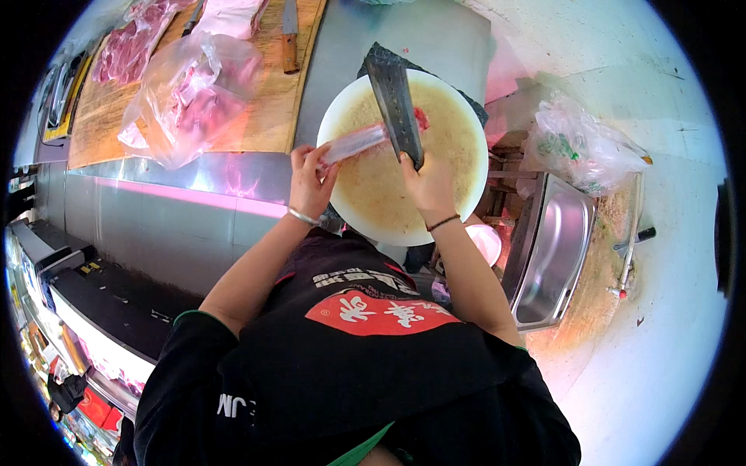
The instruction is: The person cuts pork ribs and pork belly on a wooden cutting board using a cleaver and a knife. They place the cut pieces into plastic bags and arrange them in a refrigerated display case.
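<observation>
A round pale chopping block [387, 201] stands in front of me. My right hand [430, 185] grips the near end of a dark, broad-bladed cleaver [391, 93], whose blade points away from me. Under or just behind the blade runs a long strip of meat [355, 144], probably rib, with a pale smooth side. The fingers of my left hand [310, 180] hold the strip's left end by the block's edge. Red meat [421, 119] shows on the blade's right side. The blade hides the part between, so whether the strip is cut through cannot be told.
A wooden cutting board [274, 110] at upper left bears raw meat slabs [131, 49], a wooden-handled knife [289, 41] and a clear plastic bag [154, 128] with meat. To the right are a steel sink [553, 256], hanging plastic bags [583, 145] and a pale basin [485, 243].
</observation>
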`<move>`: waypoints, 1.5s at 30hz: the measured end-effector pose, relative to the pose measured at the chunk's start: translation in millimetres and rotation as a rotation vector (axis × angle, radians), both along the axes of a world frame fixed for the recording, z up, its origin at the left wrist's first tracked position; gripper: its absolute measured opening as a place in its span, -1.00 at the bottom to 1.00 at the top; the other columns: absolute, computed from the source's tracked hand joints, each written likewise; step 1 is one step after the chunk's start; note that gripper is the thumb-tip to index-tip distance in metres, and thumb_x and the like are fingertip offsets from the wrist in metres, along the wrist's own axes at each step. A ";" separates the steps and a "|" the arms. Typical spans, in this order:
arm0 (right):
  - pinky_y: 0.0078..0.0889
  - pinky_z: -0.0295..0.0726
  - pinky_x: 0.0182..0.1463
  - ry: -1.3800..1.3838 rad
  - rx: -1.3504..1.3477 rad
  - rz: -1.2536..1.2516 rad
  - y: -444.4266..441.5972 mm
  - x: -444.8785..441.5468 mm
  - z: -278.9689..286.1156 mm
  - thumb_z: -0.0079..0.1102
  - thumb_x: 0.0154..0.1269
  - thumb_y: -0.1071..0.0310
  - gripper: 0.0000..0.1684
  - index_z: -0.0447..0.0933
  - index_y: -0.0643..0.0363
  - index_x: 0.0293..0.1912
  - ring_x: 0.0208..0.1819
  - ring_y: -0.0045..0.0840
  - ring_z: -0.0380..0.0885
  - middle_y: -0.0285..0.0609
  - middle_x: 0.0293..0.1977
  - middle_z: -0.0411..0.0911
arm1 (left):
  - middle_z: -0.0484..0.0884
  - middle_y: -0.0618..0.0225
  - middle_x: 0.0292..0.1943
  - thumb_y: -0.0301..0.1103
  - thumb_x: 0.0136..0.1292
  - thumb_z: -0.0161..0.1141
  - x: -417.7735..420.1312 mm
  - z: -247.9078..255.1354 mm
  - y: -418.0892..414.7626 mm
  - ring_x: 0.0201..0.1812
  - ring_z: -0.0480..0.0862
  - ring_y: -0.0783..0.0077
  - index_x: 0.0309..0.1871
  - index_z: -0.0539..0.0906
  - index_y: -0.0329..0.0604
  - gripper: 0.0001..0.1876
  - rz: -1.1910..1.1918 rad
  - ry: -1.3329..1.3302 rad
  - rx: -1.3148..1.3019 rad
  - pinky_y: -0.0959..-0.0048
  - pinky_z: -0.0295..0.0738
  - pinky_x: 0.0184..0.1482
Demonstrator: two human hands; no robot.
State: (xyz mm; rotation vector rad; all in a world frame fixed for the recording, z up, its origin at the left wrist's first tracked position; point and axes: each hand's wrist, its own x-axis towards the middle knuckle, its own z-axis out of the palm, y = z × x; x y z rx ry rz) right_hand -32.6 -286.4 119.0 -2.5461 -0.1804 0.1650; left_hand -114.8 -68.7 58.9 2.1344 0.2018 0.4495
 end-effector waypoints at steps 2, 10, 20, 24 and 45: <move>0.06 0.56 -0.25 -0.075 0.047 0.044 11.9 -14.2 17.0 0.19 0.32 0.05 -0.60 0.59 0.25 -0.25 -0.34 0.07 0.62 0.15 -0.47 0.61 | 0.39 0.01 0.07 -0.43 0.23 0.37 5.5 -5.1 -4.9 -0.17 0.63 0.20 0.21 0.53 -0.22 -0.53 0.000 0.043 -0.063 0.37 0.68 -0.14; 0.11 0.57 -0.28 0.047 -0.133 0.103 39.0 -20.2 -12.6 0.18 0.32 0.03 -0.59 0.57 0.25 -0.29 -0.36 0.07 0.64 0.19 -0.47 0.61 | 0.50 0.09 0.00 -0.34 0.26 0.32 8.6 0.8 -7.9 -0.15 0.65 0.18 0.35 0.43 -0.30 -0.40 -0.030 0.213 0.036 0.26 0.61 -0.09; -0.48 0.43 -0.49 -0.442 0.618 -0.055 72.1 58.3 231.4 0.16 0.45 0.06 -0.52 0.50 0.21 -0.50 -0.66 -0.56 0.46 -0.26 -0.69 0.48 | 0.58 -0.12 0.15 -0.39 0.25 0.28 -7.2 -13.8 26.7 0.11 0.61 -0.07 0.30 0.46 -0.44 -0.44 -0.182 0.043 -0.039 0.21 0.49 0.20; -0.32 0.51 -0.36 -0.648 0.543 0.074 64.9 36.8 136.2 0.15 0.45 0.19 -0.66 0.53 0.28 -0.34 -0.50 -0.42 0.56 -0.09 -0.52 0.57 | 0.59 -0.08 0.14 -0.40 0.24 0.28 -2.0 -13.5 17.7 0.05 0.62 -0.03 0.31 0.47 -0.41 -0.44 -0.175 0.051 -0.024 0.21 0.51 0.15; -0.49 0.36 -0.66 0.349 0.552 -0.324 -47.3 -79.2 21.3 0.26 0.40 0.14 -0.60 0.50 0.30 -0.39 -0.75 -0.62 0.41 -0.30 -0.72 0.43 | 0.66 0.11 -0.04 -0.43 0.14 0.37 26.4 20.6 17.7 0.09 0.63 0.35 0.02 0.59 -0.27 -0.63 -0.413 0.234 -0.184 0.36 0.61 0.03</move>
